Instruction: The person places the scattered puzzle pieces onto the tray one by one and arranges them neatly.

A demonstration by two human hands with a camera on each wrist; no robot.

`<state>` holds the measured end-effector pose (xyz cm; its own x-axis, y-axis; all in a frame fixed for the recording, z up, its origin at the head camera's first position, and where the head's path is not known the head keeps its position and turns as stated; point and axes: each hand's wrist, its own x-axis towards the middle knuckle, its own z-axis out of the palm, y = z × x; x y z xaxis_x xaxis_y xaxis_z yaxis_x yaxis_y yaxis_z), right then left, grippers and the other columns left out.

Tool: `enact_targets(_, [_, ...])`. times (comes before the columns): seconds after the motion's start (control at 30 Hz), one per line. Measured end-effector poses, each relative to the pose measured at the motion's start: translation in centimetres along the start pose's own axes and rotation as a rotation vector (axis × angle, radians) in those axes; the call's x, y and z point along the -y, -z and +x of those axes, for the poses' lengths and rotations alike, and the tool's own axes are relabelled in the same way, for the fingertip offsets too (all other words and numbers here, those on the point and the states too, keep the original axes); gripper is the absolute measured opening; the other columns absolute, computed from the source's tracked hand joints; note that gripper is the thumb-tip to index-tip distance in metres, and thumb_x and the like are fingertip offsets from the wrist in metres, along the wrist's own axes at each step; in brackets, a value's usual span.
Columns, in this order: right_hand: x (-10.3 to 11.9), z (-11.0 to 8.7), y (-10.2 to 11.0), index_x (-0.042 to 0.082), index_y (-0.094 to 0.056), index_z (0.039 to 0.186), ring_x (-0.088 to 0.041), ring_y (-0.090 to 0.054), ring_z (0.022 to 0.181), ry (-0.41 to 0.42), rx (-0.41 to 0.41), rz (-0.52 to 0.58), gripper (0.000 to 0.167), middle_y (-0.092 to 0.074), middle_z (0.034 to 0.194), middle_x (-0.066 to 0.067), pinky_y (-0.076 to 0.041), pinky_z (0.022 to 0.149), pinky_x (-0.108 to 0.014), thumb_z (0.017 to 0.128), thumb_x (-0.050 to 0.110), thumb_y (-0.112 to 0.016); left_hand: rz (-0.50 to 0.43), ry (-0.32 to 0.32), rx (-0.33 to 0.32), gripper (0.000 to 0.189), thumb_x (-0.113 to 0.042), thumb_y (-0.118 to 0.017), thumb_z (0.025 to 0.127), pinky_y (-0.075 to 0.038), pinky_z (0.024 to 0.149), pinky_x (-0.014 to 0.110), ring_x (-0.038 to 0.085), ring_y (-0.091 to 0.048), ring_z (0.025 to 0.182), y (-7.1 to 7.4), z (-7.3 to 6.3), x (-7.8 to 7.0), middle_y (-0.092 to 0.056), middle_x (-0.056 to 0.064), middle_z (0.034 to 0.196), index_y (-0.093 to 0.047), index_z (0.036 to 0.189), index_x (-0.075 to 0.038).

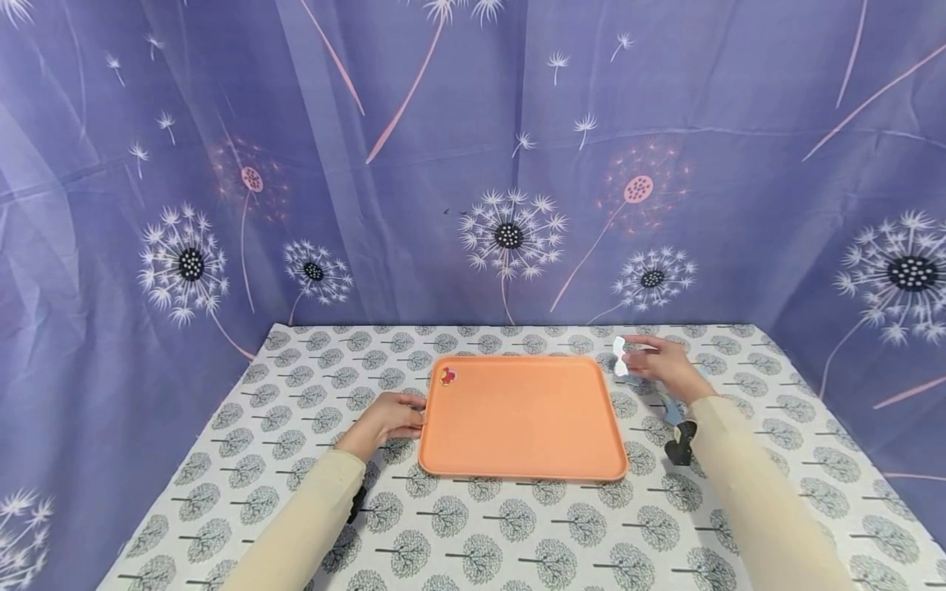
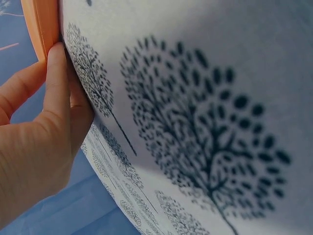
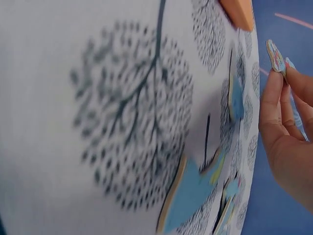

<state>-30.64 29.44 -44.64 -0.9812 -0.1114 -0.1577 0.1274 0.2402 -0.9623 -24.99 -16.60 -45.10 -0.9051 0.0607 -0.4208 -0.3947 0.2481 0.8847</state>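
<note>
An orange tray [image 1: 525, 419] with a small red sticker in its far left corner lies on the table. My left hand [image 1: 392, 417] pinches the tray's left rim, fingertips right at the edge in the left wrist view. Off the tray's far right corner, my right hand [image 1: 658, 363] holds up a small puzzle piece [image 3: 277, 57] between thumb and fingers. The piece looks white in the head view and carries a coloured print in the right wrist view. Under the right hand and wrist lie light blue puzzle pieces [image 3: 188, 196], partly hidden by the arm in the head view.
A white cloth [image 1: 510, 525] printed with grey trees covers the table. Behind it hangs a purple curtain [image 1: 414, 205] with dandelions. Another blue piece [image 3: 236, 100] lies farther along the cloth. A black wrist camera [image 1: 681, 443] sits at the right sleeve.
</note>
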Motion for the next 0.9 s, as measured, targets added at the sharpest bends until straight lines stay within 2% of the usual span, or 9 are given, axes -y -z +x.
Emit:
enact_targets(0.07, [0.4, -0.1, -0.4, -0.003, -0.030, 0.147, -0.021, -0.065, 0.103, -0.005, 0.006, 0.004, 0.061, -0.062, 0.112, -0.011, -0.052, 0.098, -0.033, 0.093, 0.003, -0.059, 0.003, 0.004, 0.001, 0.042, 0.014, -0.061, 0.081, -0.063, 0.066, 0.029, 0.016, -0.066, 0.061, 0.0, 0.0, 0.0, -0.067, 0.023, 0.089, -0.057, 0.123, 0.011])
enact_targets(0.17, [0.8, 0.1, -1.0, -0.001, -0.031, 0.147, -0.024, -0.064, 0.105, 0.000, 0.007, -0.007, 0.060, -0.059, 0.120, -0.017, -0.051, 0.099, -0.036, 0.094, 0.005, -0.059, 0.006, 0.007, -0.001, 0.043, 0.014, -0.061, 0.081, -0.063, 0.066, 0.029, 0.017, -0.066, 0.061, -0.1, -0.1, 0.0, -0.067, 0.022, 0.089, -0.056, 0.123, 0.011])
enact_targets(0.23, [1.0, 0.3, -1.5, -0.001, -0.033, 0.147, -0.022, -0.066, 0.101, -0.001, 0.006, 0.002, 0.060, -0.058, 0.120, -0.019, -0.051, 0.099, -0.038, 0.093, 0.005, -0.060, 0.005, 0.011, -0.002, 0.043, 0.014, -0.061, 0.081, -0.063, 0.066, 0.029, 0.017, -0.066, 0.061, -0.1, -0.1, 0.0, -0.067, 0.022, 0.088, -0.056, 0.124, 0.012])
enact_targets(0.37, [1.3, 1.2, -2.6, -0.002, -0.035, 0.146, -0.016, -0.068, 0.093, 0.012, 0.005, 0.039, 0.059, -0.062, 0.116, -0.018, -0.055, 0.094, -0.035, 0.093, 0.004, -0.060, -0.004, 0.016, -0.006, 0.045, 0.015, -0.061, 0.080, -0.063, 0.067, 0.029, 0.017, -0.066, 0.061, -0.1, -0.1, -0.1, -0.067, 0.022, 0.090, -0.055, 0.125, 0.011])
enact_targets(0.57, [2.0, 1.9, -4.4, -0.004, -0.035, 0.144, -0.015, -0.068, 0.090, 0.049, 0.050, 0.071, 0.053, -0.057, 0.125, -0.026, -0.056, 0.093, -0.036, 0.095, -0.001, -0.054, -0.002, 0.010, -0.011, 0.045, 0.014, -0.061, 0.080, -0.063, 0.067, 0.029, 0.017, -0.066, 0.062, -0.1, 0.1, 0.1, -0.067, 0.022, 0.091, -0.056, 0.125, 0.011])
enact_targets(0.77, [2.0, 2.7, -6.1, -0.008, -0.038, 0.142, -0.016, -0.068, 0.085, 0.065, 0.071, 0.156, 0.053, -0.068, 0.108, -0.016, -0.057, 0.090, -0.039, 0.091, -0.008, -0.054, 0.008, 0.009, -0.016, 0.043, 0.013, -0.062, 0.081, -0.063, 0.067, 0.029, 0.017, -0.066, 0.062, -0.2, 0.3, 0.3, -0.067, 0.021, 0.090, -0.057, 0.124, 0.010])
enact_targets(0.9, [1.9, 3.2, -7.2, -0.009, -0.038, 0.140, -0.018, -0.069, 0.084, 0.067, 0.088, 0.211, 0.057, -0.070, 0.099, -0.011, -0.058, 0.087, -0.040, 0.087, -0.011, -0.059, 0.012, 0.007, -0.016, 0.042, 0.013, -0.062, 0.081, -0.063, 0.068, 0.030, 0.017, -0.067, 0.062, -0.2, 0.3, 0.3, -0.067, 0.022, 0.090, -0.058, 0.123, 0.009])
